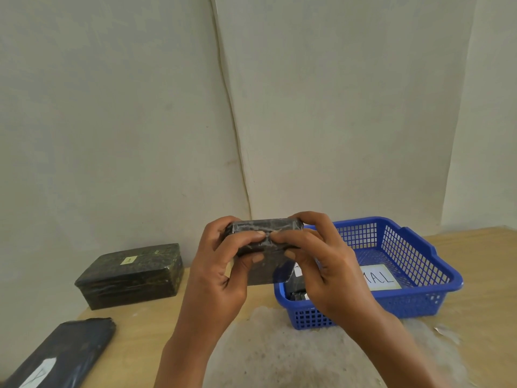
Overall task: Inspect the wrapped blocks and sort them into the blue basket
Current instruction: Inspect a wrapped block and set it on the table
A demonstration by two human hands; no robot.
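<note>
Both hands hold a dark plastic-wrapped block (264,271) up above the table in the middle of the view. My left hand (221,264) grips its left end and my right hand (321,261) grips its right end, with the thumbs meeting on the near face. A blue basket (414,295) stands on the table to the right, just behind my right hand. A white label with handwriting (382,277) lies inside it, and a dark wrapped block (298,292) shows in its near left corner, mostly hidden. A larger wrapped block (131,274) with a small yellow label sits at the left.
A flat black wrapped packet (64,354) with a white label lies at the lower left, cut off by the frame edge. The wooden table (156,331) meets a pale wall close behind. A worn grey patch (279,348) marks the table surface near me.
</note>
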